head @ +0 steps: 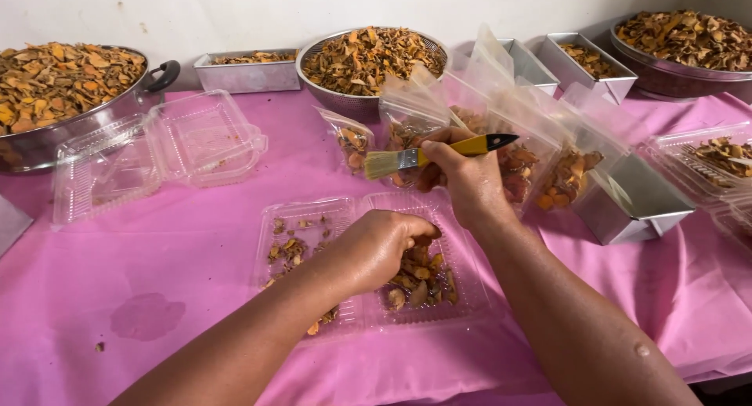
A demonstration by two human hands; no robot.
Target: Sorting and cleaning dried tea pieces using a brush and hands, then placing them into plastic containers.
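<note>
An open clear plastic clamshell box [470, 300] lies on the pink cloth in front of me, with dried orange-brown slices [419, 277] in its right half and a few crumbs in its left half. My left hand [376, 245] reaches down into the right half, fingers curled among the slices. Above the box, my right hand [462, 175] grips a small paintbrush [439, 154] with a yellow handle and black tip, bristles pointing left.
Clear pouches of dried slices [548, 171] stand in a metal tray [642, 202] at right. A second empty clamshell [157, 151] lies at left. Big pans [70, 85] and a colander [368, 61] of slices line the wall. A wet stain [145, 316] marks the cloth.
</note>
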